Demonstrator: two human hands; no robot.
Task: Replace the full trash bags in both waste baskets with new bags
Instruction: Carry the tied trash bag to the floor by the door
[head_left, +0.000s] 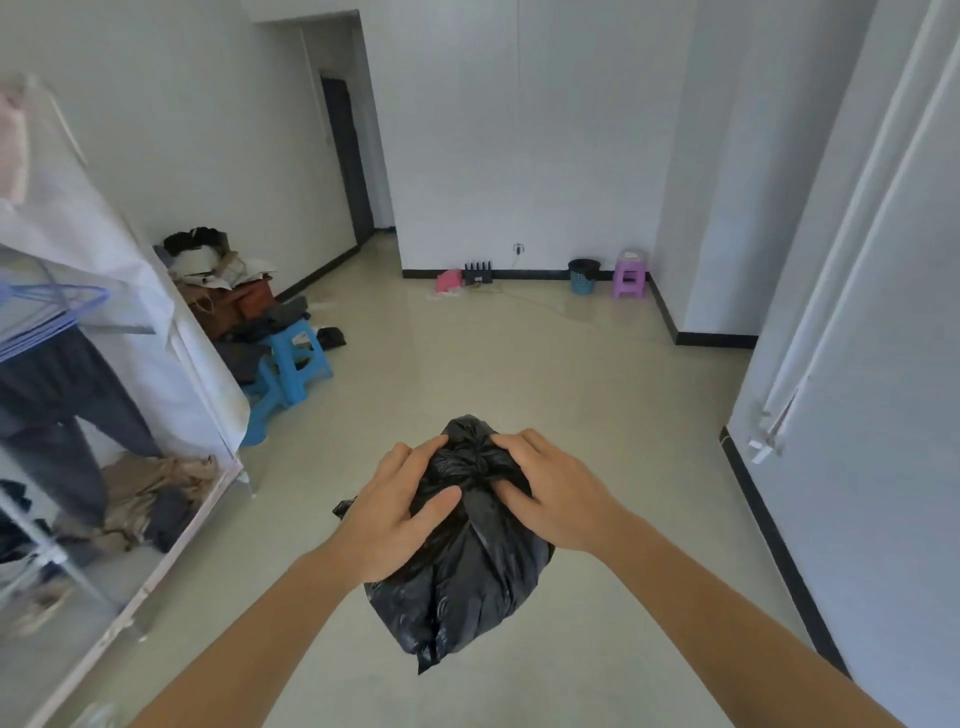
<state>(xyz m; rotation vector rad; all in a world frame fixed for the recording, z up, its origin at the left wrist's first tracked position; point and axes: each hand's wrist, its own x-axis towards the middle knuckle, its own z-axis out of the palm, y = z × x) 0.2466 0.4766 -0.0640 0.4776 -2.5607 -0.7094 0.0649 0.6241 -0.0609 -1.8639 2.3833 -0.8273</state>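
A full black trash bag (467, 582) hangs in front of me above the floor, its top gathered into a knot. My left hand (400, 509) grips the bag's neck from the left, thumb across the front. My right hand (550, 493) grips the neck from the right, fingers pressed into the gathered plastic. A blue waste basket (583, 276) lined with a black bag stands far off against the back wall. No second basket is in view.
A fabric wardrobe (156, 332) with hanging clothes fills the left side. Blue stools (291, 369) and a pile of bags and clothes (228, 291) stand beside it. A purple stool (629, 275), a router (478, 273) and a pink item (449, 280) line the back wall. White doors (857, 364) are on the right.
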